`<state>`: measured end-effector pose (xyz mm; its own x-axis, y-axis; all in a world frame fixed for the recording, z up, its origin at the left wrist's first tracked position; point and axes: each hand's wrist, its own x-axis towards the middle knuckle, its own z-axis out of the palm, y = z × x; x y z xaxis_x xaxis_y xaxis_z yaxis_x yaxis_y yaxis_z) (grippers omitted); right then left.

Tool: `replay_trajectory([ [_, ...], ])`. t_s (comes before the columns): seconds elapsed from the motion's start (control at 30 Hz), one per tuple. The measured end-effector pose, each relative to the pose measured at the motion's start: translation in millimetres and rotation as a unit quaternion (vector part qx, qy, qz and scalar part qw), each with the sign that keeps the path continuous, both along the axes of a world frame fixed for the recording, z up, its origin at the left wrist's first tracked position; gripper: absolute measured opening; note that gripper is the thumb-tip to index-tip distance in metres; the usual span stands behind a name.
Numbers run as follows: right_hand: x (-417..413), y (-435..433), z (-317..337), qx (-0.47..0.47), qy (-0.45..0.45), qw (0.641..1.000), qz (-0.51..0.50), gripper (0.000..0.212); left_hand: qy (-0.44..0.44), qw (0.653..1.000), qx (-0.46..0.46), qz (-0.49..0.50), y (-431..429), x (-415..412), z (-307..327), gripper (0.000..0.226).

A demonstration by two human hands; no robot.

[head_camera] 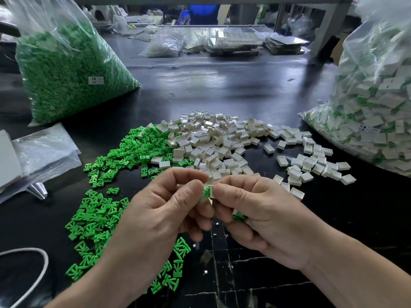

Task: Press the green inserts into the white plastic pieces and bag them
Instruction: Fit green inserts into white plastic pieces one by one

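A: Where's the part?
B: Over counter [222, 96]. Left hand [162, 210] pinches insert [206, 192], right hand [262, 216] pinches white piece [213, 189], edges mated so it presses straight in. Right palm maybe stashes finished ones, can't tell.

- Two hands: left hand [160, 210], right hand [262, 218]
- One green insert [206, 192] and one white piece [213, 190] pinched between them
- Loose green inserts [100, 210]: one heap, far too many to count
- Loose white pieces [222, 141]: one heap, likewise past counting
- Two large filled clear bags: bag of green inserts [66, 70], bag of white pieces [378, 103]
- One white cord [43, 258]
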<state>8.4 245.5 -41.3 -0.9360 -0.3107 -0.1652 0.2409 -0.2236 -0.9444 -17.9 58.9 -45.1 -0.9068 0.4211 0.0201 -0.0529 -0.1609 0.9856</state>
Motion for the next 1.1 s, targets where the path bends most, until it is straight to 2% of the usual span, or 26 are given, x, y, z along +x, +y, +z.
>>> replay_trajectory([
  [0.1,1,0,1,-0.044,-0.012,0.998,0.032,0.027,-0.061,0.991,0.090,-0.077,3,2,0,0.035],
  [0.2,1,-1,1,-0.074,-0.032,0.996,0.044,0.048,-0.093,0.980,0.138,-0.108,6,3,1,0.037],
  [0.3,1,-3,4,-0.072,-0.026,0.996,0.039,0.035,-0.119,0.972,0.167,-0.118,7,3,2,0.037],
  [0.47,3,-6,6,-0.040,-0.013,0.998,0.047,0.012,-0.141,0.975,0.155,-0.077,9,7,2,0.021],
  [0.57,5,-9,7,-0.048,0.005,0.998,0.045,0.016,-0.123,0.974,0.177,-0.072,13,9,2,0.025],
  [0.67,5,-7,7,-0.075,0.009,0.996,0.040,0.039,-0.105,0.969,0.201,-0.094,13,8,2,0.037],
  [0.93,7,-8,7,-0.090,-0.007,0.995,0.036,0.016,-0.125,0.962,0.210,-0.121,8,4,1,0.032],
  [1.03,8,-8,8,-0.101,-0.016,0.994,0.038,0.022,-0.112,0.963,0.211,-0.127,9,5,2,0.027],
  [1.1,9,-10,8,-0.110,-0.027,0.993,0.039,0.035,-0.106,0.964,0.209,-0.129,8,6,3,0.025],
])
